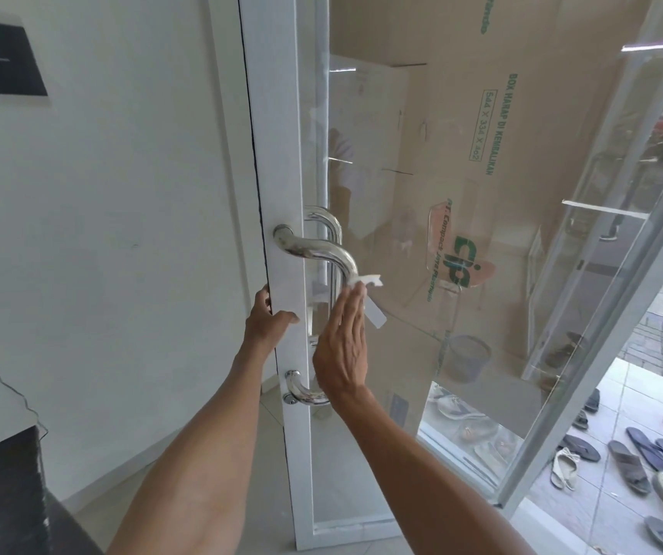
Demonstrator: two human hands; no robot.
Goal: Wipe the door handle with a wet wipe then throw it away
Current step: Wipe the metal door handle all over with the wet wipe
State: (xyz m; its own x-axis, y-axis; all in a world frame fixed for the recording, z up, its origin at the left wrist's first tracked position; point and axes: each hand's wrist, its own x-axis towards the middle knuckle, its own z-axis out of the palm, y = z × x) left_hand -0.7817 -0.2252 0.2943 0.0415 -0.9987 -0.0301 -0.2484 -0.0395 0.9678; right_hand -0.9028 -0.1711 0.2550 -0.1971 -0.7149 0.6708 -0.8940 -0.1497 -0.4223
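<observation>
A chrome door handle point(314, 250) curves out from the white frame of a glass door point(278, 154); its lower end point(302, 388) bolts on further down. My right hand point(342, 346) is wrapped round the vertical bar of the handle with a white wet wipe point(366, 282) pressed against it. The wipe sticks out above and to the right of my fingers. My left hand point(268, 320) grips the edge of the door frame just left of the handle, thumb on the front face.
The door stands ajar against a white wall point(121, 234) on the left. Cardboard sheets point(502, 154) show behind the glass. Several sandals point(650, 462) lie on the tiled floor outside at lower right. A dark counter corner point(5, 494) is at lower left.
</observation>
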